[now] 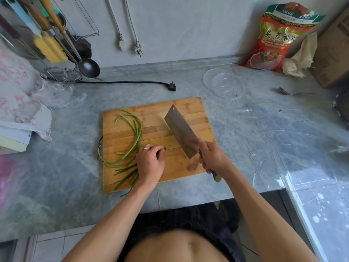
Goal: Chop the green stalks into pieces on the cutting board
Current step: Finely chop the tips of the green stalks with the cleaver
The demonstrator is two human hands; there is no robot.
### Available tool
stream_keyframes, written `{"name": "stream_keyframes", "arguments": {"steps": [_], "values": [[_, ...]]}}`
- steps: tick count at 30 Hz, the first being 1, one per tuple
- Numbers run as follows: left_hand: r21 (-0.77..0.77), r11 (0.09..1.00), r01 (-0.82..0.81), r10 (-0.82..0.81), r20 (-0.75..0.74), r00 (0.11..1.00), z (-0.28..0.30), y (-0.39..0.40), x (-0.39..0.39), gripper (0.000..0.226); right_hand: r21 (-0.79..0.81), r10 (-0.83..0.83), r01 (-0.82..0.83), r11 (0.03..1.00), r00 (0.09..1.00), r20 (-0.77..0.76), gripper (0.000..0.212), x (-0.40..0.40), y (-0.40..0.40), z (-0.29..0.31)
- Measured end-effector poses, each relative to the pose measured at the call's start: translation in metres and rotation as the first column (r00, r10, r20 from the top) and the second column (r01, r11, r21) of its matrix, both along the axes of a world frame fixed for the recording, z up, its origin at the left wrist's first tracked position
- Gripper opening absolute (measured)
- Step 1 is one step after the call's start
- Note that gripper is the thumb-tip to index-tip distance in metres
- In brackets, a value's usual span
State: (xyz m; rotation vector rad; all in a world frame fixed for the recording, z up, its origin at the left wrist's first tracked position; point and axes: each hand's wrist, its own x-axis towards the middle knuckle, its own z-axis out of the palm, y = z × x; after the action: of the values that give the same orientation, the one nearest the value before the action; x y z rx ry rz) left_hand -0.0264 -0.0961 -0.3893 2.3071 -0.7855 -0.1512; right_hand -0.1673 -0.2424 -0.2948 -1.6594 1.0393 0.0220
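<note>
Seen from above, over bare forearms reaching out to a grey marbled table [245,129]. Centred on it, a wooden cutting board [151,133]. Draped across the board's left half, long green stalks [138,135], curling in loops, with a few ends hanging past the left and near edges. Left hand [150,163], ring on one finger, pressed down on the stalks near the board's middle, fingers [153,149] curled and pinching the bunched tips, a short green end poking out toward the blade. Right hand [212,157] clenched around the handle of a cleaver [181,132], broad steel blade tilted, raised above the board just right of the left hand, tip pointing away toward the wall. Cannot tell whether the blade's edge touches the wood. Behind the board, a black power cord with plug [132,83] lying across the table. Farther right, a clear plastic bowl [223,85], a metal spoon [294,92], and a red printed bag [272,38] leaning against the wall beside a crumpled cream cloth [300,57]. At far left, a hanging ladle [88,68] and a wire skimmer [61,74], with floral fabric [17,95] heaped below them.
</note>
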Motion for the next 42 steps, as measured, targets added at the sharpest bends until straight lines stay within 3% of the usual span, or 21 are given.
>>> {"name": "stream_keyframes", "arguments": {"steps": [11, 23, 34, 42], "values": [[-0.001, 1.0, -0.024, 0.024, -0.009, 1.0, -0.001, -0.003, -0.006, 0.01, 0.118, 0.204, -0.203, 0.972, 0.979, 0.0, 0.047, -0.018, -0.017, -0.009], [0.021, 0.992, -0.126, 0.126, -0.008, 0.992, 0.005, -0.011, -0.02, 0.01, -0.013, 0.318, -0.318, 0.948, 0.948, 0.013, 0.039, 0.021, -0.07, 0.007], [-0.015, 0.991, -0.132, 0.132, -0.007, 0.991, 0.006, -0.037, -0.025, 0.008, -0.133, 0.325, -0.317, 0.939, 0.945, 0.043, 0.052, -0.008, -0.026, -0.01], [-0.001, 0.996, -0.092, 0.091, 0.162, 0.983, 0.015, -0.038, -0.031, 0.007, -0.319, 0.398, -0.375, 0.87, 0.917, 0.008, 0.045, -0.007, -0.013, -0.009]]}}
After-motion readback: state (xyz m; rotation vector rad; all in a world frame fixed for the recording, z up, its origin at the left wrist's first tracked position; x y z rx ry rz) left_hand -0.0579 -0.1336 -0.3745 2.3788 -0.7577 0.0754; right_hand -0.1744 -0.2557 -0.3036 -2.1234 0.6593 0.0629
